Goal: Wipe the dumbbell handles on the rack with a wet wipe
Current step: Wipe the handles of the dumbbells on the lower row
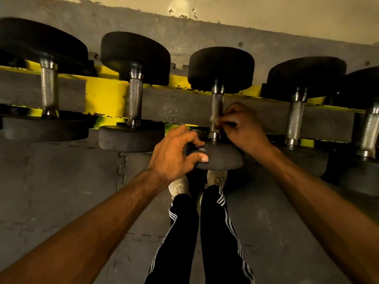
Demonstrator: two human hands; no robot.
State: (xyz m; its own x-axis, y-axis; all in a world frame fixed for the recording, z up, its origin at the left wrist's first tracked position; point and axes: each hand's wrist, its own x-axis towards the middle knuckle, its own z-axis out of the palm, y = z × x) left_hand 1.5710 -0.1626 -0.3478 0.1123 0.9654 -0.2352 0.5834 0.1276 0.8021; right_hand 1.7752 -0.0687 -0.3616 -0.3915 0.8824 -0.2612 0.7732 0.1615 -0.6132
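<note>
Five black rubber-headed dumbbells with knurled steel handles (pixel 49 89) (pixel 135 99) (pixel 217 105) (pixel 295 119) (pixel 370 132) run from nine to three o'clock on one yellow-and-grey metal rack (pixel 106 95). Two bare hands (pixel 174 154) (pixel 244 128) at centre. Two pale shoes (pixel 179 186) (pixel 217 177) toward six o'clock.

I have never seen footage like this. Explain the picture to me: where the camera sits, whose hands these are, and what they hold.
There is no machine here, only a person. The single picture comes from a wide-angle camera worn on the head. It looks down past both arms to the white shoes on the grey interlocking floor mats. A row of black round-headed dumbbells with knurled metal handles lies across a yellow metal rack. The left hand curls round the near head of the middle dumbbell, apparently to steady it. The right hand closes its grip on that dumbbell's steel handle. Something pale and blurred shows at its fingertips. It is probably the wet wipe, but the picture is too smeared to be sure.
</note>
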